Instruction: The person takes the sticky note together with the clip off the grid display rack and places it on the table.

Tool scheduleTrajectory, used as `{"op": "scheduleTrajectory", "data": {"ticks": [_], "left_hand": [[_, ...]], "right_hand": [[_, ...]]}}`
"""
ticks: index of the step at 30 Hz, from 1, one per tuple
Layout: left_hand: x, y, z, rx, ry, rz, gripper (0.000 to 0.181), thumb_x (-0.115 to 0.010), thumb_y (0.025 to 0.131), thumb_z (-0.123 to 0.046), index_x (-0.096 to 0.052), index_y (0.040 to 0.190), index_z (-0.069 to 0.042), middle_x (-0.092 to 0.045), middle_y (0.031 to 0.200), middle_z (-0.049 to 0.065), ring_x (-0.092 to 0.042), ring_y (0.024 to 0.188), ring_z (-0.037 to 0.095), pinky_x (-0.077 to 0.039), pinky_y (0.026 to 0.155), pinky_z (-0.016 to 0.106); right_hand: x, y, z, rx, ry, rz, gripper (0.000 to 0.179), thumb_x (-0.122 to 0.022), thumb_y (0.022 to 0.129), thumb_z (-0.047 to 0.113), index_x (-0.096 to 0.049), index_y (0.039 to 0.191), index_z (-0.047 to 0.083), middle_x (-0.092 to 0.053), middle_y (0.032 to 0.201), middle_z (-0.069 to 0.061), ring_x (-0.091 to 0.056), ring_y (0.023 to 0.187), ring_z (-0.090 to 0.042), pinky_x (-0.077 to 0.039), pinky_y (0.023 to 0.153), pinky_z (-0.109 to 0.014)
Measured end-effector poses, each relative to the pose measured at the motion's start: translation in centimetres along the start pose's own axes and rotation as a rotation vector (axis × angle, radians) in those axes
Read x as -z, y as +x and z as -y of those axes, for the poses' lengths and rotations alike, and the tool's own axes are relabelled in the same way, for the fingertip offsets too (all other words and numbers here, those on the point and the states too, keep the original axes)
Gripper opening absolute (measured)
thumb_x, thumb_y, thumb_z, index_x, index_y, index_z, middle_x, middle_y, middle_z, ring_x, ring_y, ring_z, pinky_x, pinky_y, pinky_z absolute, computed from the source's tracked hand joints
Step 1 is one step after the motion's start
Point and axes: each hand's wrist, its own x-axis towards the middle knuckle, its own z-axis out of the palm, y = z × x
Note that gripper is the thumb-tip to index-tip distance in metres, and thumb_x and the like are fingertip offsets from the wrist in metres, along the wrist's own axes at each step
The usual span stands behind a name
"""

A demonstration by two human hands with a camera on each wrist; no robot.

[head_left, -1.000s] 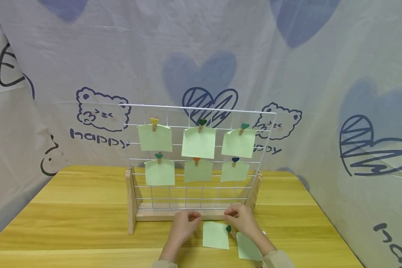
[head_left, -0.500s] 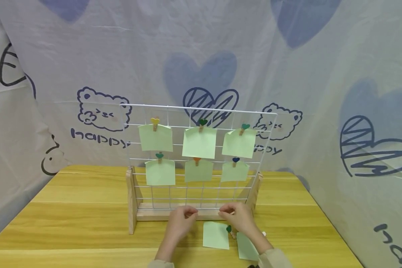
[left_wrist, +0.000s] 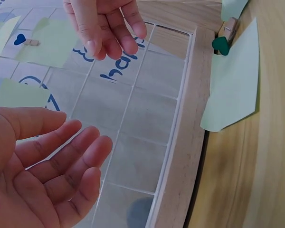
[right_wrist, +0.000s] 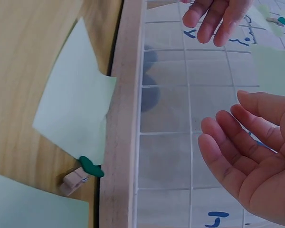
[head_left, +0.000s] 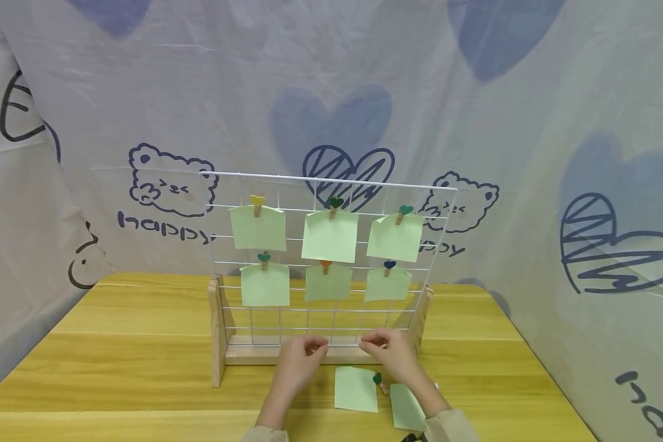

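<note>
In the head view my left hand [head_left: 300,362] hovers before the low wooden base [head_left: 254,355] of a white wire grid stand [head_left: 287,178]. Level with it, to the right, is my right hand [head_left: 395,356]. Both have loosely bent fingers and hold nothing; the wrist views show bare palms on the left hand [left_wrist: 47,178] and right hand [right_wrist: 261,164]. Below them on the table lie a pale green paper note [head_left: 356,390], a small wooden clothespin with a green heart [head_left: 379,381], and another note [head_left: 406,407], partly hidden by the right forearm.
Several green notes, such as the top-middle one [head_left: 329,237], hang on the grid from heart-topped clothespins like the yellow one [head_left: 257,202]. The stand's wooden side supports [head_left: 217,334] rest on the wooden table [head_left: 116,368]. A printed cloth [head_left: 226,92] hangs behind.
Both hands have risen slightly toward the grid, and the right hand has drifted a little left. The notes and clothespins stay where they were.
</note>
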Motion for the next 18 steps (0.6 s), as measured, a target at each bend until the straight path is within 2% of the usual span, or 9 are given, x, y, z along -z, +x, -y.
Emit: {"op": "scheduleTrajectory", "data": {"ticks": [8,14,16,18], "left_hand": [[-0.1,0.6,-0.4,-0.044,-0.002,-0.023,0.012,-0.059,0.082,-0.007,-0.067,0.090,0.000,-0.063,0.079,0.003,-0.054,0.069,0.014,-0.046,0.059,0.025],[-0.1,0.9,-1.1,-0.057,-0.017,-0.038,0.011,-0.059,0.083,-0.006,-0.066,0.089,0.000,-0.063,0.079,0.004,-0.055,0.071,0.015,-0.046,0.060,0.025],[-0.2,1.0,-1.3,-0.068,-0.026,-0.041,0.011,-0.059,0.083,-0.006,-0.066,0.089,0.000,-0.063,0.079,0.004,-0.055,0.071,0.015,-0.046,0.059,0.024],[-0.2,1.1,-1.4,-0.079,-0.038,-0.045,0.011,-0.058,0.083,-0.005,-0.066,0.089,0.000,-0.062,0.079,0.004,-0.055,0.070,0.015,-0.045,0.057,0.024]], "right_hand": [[0.8,0.4,0.9,-0.057,0.056,-0.053,0.004,-0.066,0.078,0.005,-0.067,0.078,0.001,-0.063,0.071,-0.004,-0.053,0.060,-0.012,-0.043,0.050,-0.020],[1.9,0.5,2.7,-0.042,0.147,-0.124,0.004,-0.065,0.078,-0.001,-0.065,0.078,-0.006,-0.064,0.071,-0.011,-0.057,0.061,-0.019,-0.046,0.053,-0.019],[2.2,0.6,3.0,-0.051,0.167,-0.141,0.005,-0.065,0.078,-0.002,-0.065,0.078,-0.006,-0.063,0.071,-0.011,-0.057,0.061,-0.020,-0.047,0.053,-0.020],[2.2,0.9,2.2,-0.050,0.179,-0.155,0.005,-0.065,0.078,0.000,-0.065,0.078,-0.005,-0.063,0.071,-0.008,-0.057,0.062,-0.021,-0.048,0.053,-0.023]]}}
